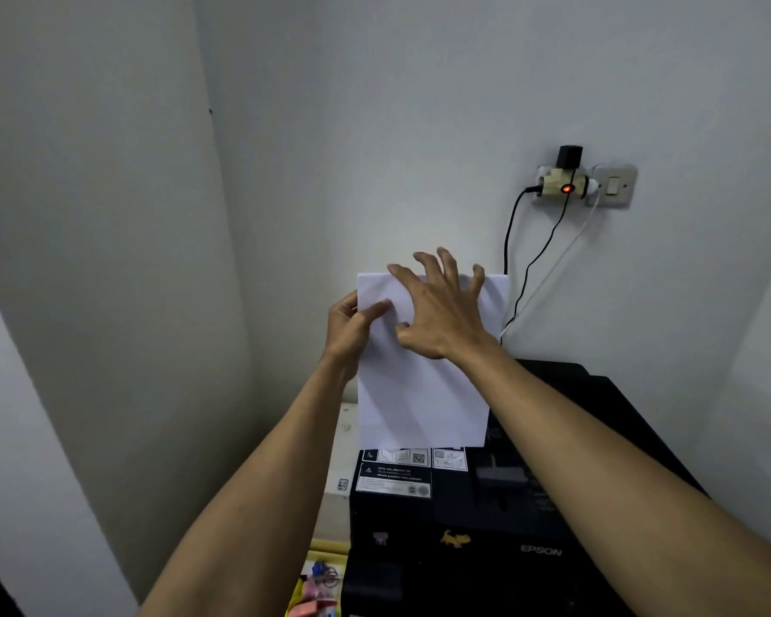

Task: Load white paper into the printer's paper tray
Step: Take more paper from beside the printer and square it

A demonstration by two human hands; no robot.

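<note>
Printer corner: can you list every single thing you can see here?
paper: one stack, white, upright at the printer's rear
printer: one, black, lower right
wall socket: one, cream with adapter, red light, on the wall
light switch: one, white, right of the socket
cables: black and white, hanging from the socket
small items: several, pink, blue, yellow, left of the printer
left hand: pinches the paper's left edge
right hand: spread flat on the paper

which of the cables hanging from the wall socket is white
The white cable is the one furthest right, running straight from the socket down to behind the paper. The two black cables left of it hang in curves.
</note>
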